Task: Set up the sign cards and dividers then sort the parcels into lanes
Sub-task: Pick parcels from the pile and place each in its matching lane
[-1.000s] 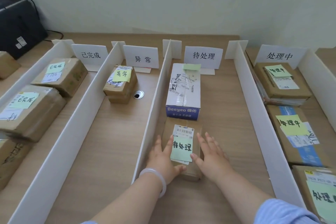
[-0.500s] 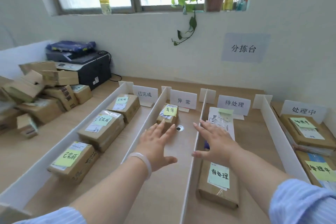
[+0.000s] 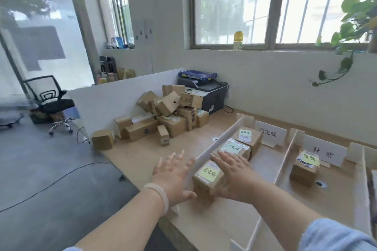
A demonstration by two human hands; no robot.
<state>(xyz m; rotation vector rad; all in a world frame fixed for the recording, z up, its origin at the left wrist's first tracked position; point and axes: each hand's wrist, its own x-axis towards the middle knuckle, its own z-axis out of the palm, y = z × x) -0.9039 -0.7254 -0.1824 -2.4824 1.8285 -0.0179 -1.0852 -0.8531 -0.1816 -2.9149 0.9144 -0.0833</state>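
- Looks like a reach for the next parcel, so lift both hands up and over the white divider [image 3: 220, 140] without bumping it.
- Holding nothing in the left hand [image 3: 173, 175]: wide open, spread above the bare table [image 3: 142, 155], just left of the divider.
- Holding nothing in the right hand [image 3: 232, 173] either: wide open, spread over the first lane, right by the nearest parcel [image 3: 207, 177] with the yellow note. Hard to tell if touching it.
- Further along the same lane: a second parcel [image 3: 234, 149], then a third parcel [image 3: 247, 136], then the 已完成 sign card [image 3: 269, 134] at the end.
- One lane to the right: a small parcel [image 3: 304, 169] standing near the 异常 sign card [image 3: 324, 152].
- Far off at the left end of the table: the pile of unsorted parcels [image 3: 163, 114], beside the black printer [image 3: 210, 96].
- Best to take one box from the top of that pile, not from under, to stop a tumble. Check its label before picking a lane.
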